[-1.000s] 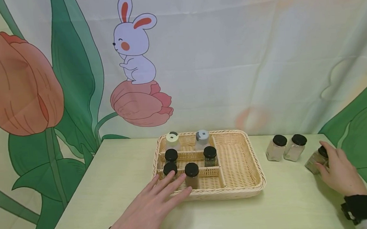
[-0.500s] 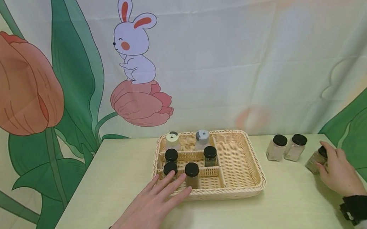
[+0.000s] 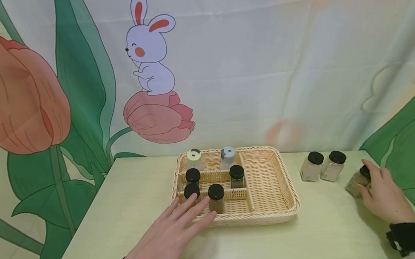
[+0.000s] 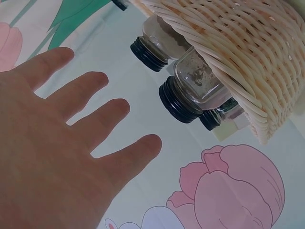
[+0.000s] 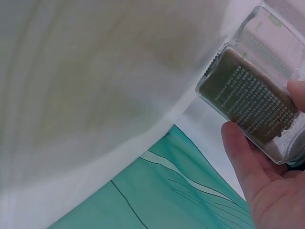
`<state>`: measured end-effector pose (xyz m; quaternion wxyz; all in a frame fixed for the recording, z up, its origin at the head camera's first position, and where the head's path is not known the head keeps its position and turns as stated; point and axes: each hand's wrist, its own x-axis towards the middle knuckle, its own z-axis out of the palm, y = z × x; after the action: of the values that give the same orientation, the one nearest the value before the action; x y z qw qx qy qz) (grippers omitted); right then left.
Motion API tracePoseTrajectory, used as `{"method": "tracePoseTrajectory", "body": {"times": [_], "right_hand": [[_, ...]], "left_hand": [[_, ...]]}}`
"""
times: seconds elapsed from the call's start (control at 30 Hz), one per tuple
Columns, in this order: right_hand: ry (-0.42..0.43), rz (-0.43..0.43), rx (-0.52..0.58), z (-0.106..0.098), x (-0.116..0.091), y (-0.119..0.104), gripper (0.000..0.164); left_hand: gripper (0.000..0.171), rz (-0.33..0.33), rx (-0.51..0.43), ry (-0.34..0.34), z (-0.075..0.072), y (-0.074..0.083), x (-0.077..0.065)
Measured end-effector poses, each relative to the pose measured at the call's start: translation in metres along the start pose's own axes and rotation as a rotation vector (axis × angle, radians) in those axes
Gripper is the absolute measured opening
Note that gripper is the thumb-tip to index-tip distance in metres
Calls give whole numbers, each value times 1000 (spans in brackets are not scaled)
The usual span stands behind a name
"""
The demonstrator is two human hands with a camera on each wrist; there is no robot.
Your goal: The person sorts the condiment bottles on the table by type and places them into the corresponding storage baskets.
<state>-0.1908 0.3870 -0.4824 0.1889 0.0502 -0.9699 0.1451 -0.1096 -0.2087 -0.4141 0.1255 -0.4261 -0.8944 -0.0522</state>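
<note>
At the right of the table my right hand [image 3: 386,199] grips a glass spice jar [image 3: 356,183] with a black lid, tilted to one side. Brown powder and a printed label show on this jar [image 5: 252,98] in the right wrist view, with fingers and thumb around it. My left hand [image 3: 171,232] holds nothing and has its fingers spread over the front left of the wicker basket [image 3: 265,181]. Its fingertips overlap the front rim and a black-lidded jar [image 3: 192,191] in the head view; the left wrist view shows the hand [image 4: 66,143] apart from the jars.
Two pale-filled jars [image 3: 311,168] with black lids stand side by side right of the basket. Dividers split the basket's left part, where several jars sit, including one with a yellow top [image 3: 194,156] and one with a grey-blue top [image 3: 228,154]. A printed curtain [image 3: 226,84] hangs behind the table.
</note>
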Motion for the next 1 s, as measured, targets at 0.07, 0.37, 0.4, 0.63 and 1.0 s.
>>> {"method": "tracePoseTrajectory", "body": {"times": [0.07,0.37,0.4,0.63,1.0], "right_hand": [[-3,-1,-6,-2,0,-2,90],[24,-14,-35,-14,-3,-20,92],[28,-20,-38,-16,-3,-23,93],[53,-72,-66,-31,-1,-46,94],[103,-218,-87,-47,4,-90,97]], "left_hand": [[100,-2,0,-1,0,0,0],[100,6,-12,8,2,-1,-2],[100,6,-13,9,2,0,-2],[100,2,-23,4,1,0,-2],[100,8,-21,17,1,1,-2]]}}
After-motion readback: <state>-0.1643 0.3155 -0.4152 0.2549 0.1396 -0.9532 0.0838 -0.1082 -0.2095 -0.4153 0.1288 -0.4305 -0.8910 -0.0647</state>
